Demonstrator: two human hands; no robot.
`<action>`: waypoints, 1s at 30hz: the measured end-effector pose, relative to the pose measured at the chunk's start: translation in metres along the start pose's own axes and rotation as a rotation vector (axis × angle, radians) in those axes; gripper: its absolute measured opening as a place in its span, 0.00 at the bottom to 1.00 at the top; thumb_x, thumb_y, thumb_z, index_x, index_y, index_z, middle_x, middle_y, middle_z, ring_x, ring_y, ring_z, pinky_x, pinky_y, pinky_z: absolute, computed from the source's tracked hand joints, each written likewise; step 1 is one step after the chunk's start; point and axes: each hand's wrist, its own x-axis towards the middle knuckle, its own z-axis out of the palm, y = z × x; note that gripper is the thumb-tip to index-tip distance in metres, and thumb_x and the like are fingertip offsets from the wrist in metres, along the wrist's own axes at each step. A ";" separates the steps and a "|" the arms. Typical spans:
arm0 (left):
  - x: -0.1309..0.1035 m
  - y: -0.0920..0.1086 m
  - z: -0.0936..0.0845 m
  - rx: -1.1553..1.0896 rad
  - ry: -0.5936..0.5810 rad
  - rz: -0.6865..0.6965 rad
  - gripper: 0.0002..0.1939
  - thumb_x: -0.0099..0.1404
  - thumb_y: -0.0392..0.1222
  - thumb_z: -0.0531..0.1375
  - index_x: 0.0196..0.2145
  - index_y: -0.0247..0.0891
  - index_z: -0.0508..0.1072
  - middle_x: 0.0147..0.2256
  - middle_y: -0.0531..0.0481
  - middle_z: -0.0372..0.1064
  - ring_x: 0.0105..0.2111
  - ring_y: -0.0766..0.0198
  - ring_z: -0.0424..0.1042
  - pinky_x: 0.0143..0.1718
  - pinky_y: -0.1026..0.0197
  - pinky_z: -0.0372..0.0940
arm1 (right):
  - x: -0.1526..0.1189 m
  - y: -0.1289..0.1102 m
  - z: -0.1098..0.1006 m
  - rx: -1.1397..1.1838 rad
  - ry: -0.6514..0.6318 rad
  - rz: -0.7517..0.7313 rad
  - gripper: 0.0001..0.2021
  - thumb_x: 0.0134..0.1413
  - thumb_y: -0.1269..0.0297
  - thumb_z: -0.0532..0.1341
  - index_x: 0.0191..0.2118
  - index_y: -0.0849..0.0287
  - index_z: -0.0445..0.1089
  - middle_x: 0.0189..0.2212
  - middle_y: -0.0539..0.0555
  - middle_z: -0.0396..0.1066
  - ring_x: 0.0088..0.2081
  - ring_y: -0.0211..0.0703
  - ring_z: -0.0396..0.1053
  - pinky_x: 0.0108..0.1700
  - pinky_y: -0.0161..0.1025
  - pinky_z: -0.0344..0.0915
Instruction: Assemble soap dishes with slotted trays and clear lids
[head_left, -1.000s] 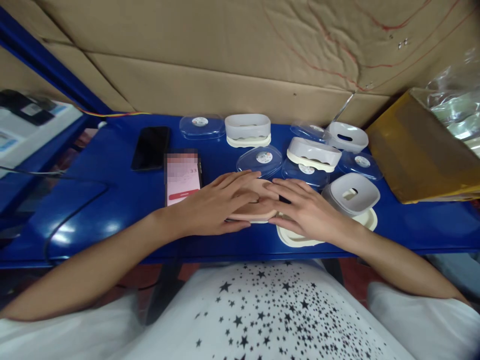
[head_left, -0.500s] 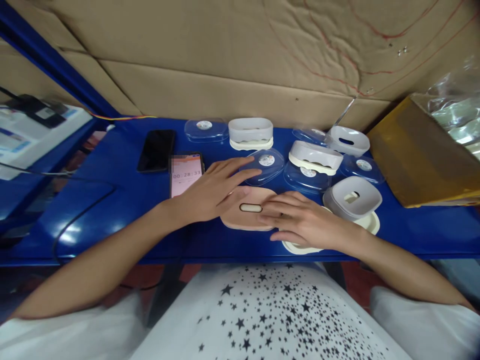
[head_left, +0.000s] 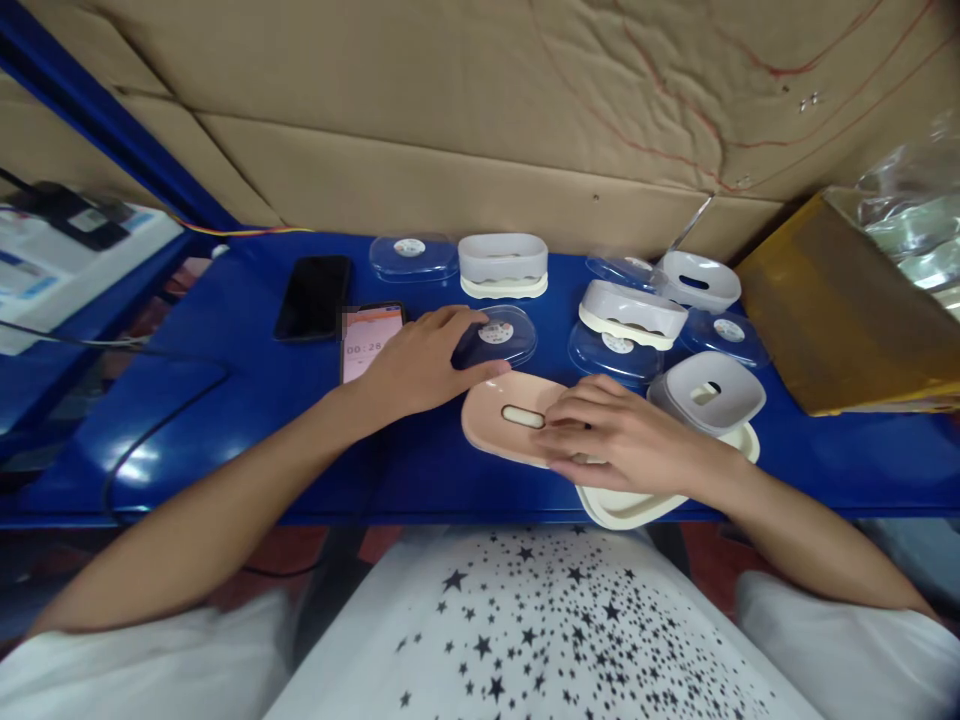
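My left hand (head_left: 420, 365) grips a clear plastic lid (head_left: 501, 337) with a round sticker, fingers curled over its left edge. My right hand (head_left: 622, 437) rests on a pink oval tray (head_left: 499, 425) with a slot in its middle, which is tipped up at its right side. Under my right hand a cream tray (head_left: 637, 505) sticks out past the front edge of the blue table (head_left: 225, 420).
Two phones lie at the left: a dark one (head_left: 313, 296) and a lit one (head_left: 369, 340). Several white soap-dish parts (head_left: 502, 262) and clear lids (head_left: 412, 257) stand along the back. A brown box (head_left: 847, 300) fills the right. Cardboard forms the back wall.
My left hand left the pink tray, reached back and closed on the clear lid. My right hand slid toward me with the pink tray, tilting it; the cream tray beneath came out over the edge.
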 end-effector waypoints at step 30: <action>-0.008 0.012 0.019 -0.232 -0.180 0.459 0.38 0.79 0.56 0.61 0.79 0.50 0.52 0.81 0.39 0.34 0.79 0.40 0.47 0.75 0.35 0.55 | -0.012 0.018 -0.013 -0.124 0.031 0.280 0.26 0.69 0.49 0.67 0.64 0.57 0.68 0.58 0.67 0.71 0.60 0.67 0.71 0.59 0.65 0.73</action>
